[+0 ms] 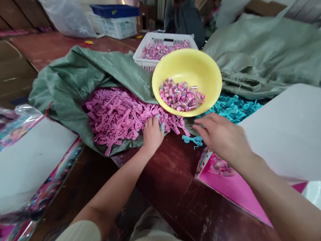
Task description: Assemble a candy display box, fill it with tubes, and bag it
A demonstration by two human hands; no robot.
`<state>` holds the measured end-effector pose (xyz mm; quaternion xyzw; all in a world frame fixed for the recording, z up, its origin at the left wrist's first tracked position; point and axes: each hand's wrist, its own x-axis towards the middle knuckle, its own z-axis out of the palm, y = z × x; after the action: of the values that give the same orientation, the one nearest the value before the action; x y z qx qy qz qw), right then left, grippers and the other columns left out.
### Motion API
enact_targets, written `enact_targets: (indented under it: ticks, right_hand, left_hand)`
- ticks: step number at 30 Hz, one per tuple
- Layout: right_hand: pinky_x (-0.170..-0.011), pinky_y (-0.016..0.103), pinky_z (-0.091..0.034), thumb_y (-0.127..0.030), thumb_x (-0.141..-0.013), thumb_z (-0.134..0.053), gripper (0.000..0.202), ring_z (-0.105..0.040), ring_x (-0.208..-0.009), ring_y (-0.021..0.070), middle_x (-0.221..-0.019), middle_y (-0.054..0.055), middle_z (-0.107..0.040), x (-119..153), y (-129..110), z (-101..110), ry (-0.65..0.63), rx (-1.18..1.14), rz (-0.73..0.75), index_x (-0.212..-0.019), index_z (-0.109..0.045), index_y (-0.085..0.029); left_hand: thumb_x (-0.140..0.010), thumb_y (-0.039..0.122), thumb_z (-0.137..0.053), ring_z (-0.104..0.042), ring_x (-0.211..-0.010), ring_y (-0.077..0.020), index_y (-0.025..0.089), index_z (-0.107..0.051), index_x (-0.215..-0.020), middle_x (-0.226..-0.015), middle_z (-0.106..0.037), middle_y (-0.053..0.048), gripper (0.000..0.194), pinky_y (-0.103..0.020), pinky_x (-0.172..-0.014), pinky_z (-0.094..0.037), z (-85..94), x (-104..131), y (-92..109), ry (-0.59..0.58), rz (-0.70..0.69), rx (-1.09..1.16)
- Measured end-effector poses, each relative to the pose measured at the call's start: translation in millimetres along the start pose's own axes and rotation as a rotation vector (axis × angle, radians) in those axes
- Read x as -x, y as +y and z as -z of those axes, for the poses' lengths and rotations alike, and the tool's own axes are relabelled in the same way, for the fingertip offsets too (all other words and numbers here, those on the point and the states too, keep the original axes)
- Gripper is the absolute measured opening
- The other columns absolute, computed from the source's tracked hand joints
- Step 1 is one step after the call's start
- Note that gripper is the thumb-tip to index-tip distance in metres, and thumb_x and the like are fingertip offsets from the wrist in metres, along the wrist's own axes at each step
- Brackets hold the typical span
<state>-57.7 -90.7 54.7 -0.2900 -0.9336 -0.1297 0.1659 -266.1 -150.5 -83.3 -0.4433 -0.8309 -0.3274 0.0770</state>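
Note:
My left hand [153, 134] reaches onto the near edge of a heap of pink plastic toy pieces [118, 114], spilling from a green woven sack [59, 76]. Pale coverings show on two of its fingertips, thumb and finger apart; the other fingers are partly hidden. My right hand [221, 134] hovers with fingers apart beside a single turquoise plastic piece [192, 140] on the dark red table [173, 167]. Right behind both hands, a yellow bowl [210, 76] leans toward me, holding small clear capsules with pink ends [181, 96]. More turquoise pieces [235, 108] lie behind my right hand.
At right lie a white card sheet [298, 130] and a pink printed package [236, 184]. Packaged cards [26, 160] are stacked at left. Behind the bowl stands a white basket [138, 56] of capsules. A large sack [275, 52] fills the back right; a person [185, 13] sits beyond.

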Motion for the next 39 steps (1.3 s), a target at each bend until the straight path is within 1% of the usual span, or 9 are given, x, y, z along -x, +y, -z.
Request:
enact_targets:
  ticks: [5,11,14,19,22,25,30,34,39]
  right_hand:
    - [-0.088,0.043,-0.052,-0.034,-0.102,-0.045,0.036,-0.065,-0.113,0.0325,-0.124,0.017,-0.068,-123.5,-18.4,-49.7,-0.273,-0.041,-0.139,-0.125,-0.068,-0.017]
    - [-0.096,0.052,-0.05,-0.027,-0.095,-0.056,0.032,-0.056,-0.124,0.0391,-0.139,0.023,-0.056,-163.2,-19.9,-81.1,-0.336,-0.032,-0.146,-0.119,-0.071,-0.013]
    - [-0.103,0.052,-0.046,-0.024,-0.095,-0.054,0.038,-0.046,-0.134,0.0393,-0.143,0.024,-0.053,-156.9,-14.7,-71.0,-0.283,-0.041,-0.09,-0.129,-0.065,-0.01]
    - [-0.104,0.05,-0.046,-0.03,-0.102,-0.045,0.051,-0.056,-0.122,0.0317,-0.135,0.018,-0.059,-107.4,-4.6,-45.5,-0.177,-0.345,0.119,-0.151,-0.044,-0.016]
    - [-0.099,0.045,-0.05,-0.037,-0.102,-0.049,0.04,-0.063,-0.107,0.0241,-0.12,0.01,-0.066,-65.6,-1.6,-40.0,-0.156,-0.773,0.245,-0.139,-0.056,-0.023]
    - [-0.08,0.036,-0.056,-0.041,-0.094,-0.065,0.028,-0.066,-0.086,0.0184,-0.099,0.004,-0.07,-34.9,-1.8,-40.9,-0.151,-1.139,0.086,-0.114,-0.064,-0.023]
    - [-0.081,0.035,-0.058,-0.04,-0.088,-0.074,0.03,-0.071,-0.089,0.0187,-0.104,0.004,-0.076,-10.7,-3.3,-33.9,-0.222,-1.208,0.0,-0.112,-0.071,-0.023]
    - [-0.089,0.034,-0.058,-0.034,-0.095,-0.067,0.024,-0.073,-0.098,0.0192,-0.111,0.002,-0.077,3.0,-5.0,-20.4,-0.172,-0.94,0.158,-0.116,-0.074,-0.027]
    - [-0.093,0.035,-0.059,-0.026,-0.099,-0.059,0.024,-0.073,-0.103,0.0199,-0.113,0.002,-0.077,13.6,-9.9,-15.3,-0.085,-0.762,0.289,-0.118,-0.072,-0.029]
  left_hand:
    - [-0.089,0.023,-0.062,-0.064,-0.11,-0.0367,0.006,-0.049,-0.137,-0.102,-0.072,-0.02,0.052,-0.046,-0.094,-0.05,-8.3,-24.9,2.6,-0.067,0.087,-0.083]
    - [-0.084,0.007,-0.056,-0.065,-0.106,-0.0338,0.009,-0.051,-0.132,-0.099,-0.072,-0.017,0.048,-0.045,-0.095,-0.048,-4.9,-12.3,4.4,-0.094,0.111,0.028]
    - [-0.08,0.001,-0.053,-0.065,-0.103,-0.0298,0.015,-0.058,-0.122,-0.107,-0.068,-0.014,0.044,-0.042,-0.092,-0.05,7.9,-3.1,-6.4,-0.097,0.078,0.171]
    - [-0.083,0.004,-0.053,-0.063,-0.088,-0.0193,0.019,-0.063,-0.105,-0.1,-0.064,-0.007,0.029,-0.032,-0.083,-0.052,35.5,20.5,-20.9,-0.18,-0.001,0.498]
    - [-0.089,0.017,-0.057,-0.053,-0.063,-0.01,0.019,-0.063,-0.111,-0.082,-0.059,0.0,0.022,-0.023,-0.064,-0.046,49.1,36.6,-16.7,-0.353,0.075,1.061]
    - [-0.085,0.03,-0.071,-0.04,-0.052,-0.0056,0.021,-0.065,-0.111,-0.071,-0.053,0.005,0.028,-0.019,-0.052,-0.032,58.7,47.0,-5.2,-0.477,0.199,1.474]
    - [-0.088,0.033,-0.072,-0.046,-0.052,-0.0066,0.02,-0.075,-0.109,-0.066,-0.059,0.003,0.025,-0.019,-0.051,-0.035,69.1,50.2,11.7,-0.513,0.176,1.277]
    - [-0.093,0.026,-0.064,-0.064,-0.073,-0.0139,0.02,-0.08,-0.1,-0.083,-0.073,-0.003,0.019,-0.024,-0.069,-0.05,73.1,54.0,16.4,-0.459,0.027,1.075]
    - [-0.093,0.014,-0.055,-0.066,-0.08,-0.0163,0.021,-0.079,-0.104,-0.091,-0.071,-0.004,0.027,-0.026,-0.075,-0.055,72.1,65.1,18.3,-0.321,-0.154,0.798]
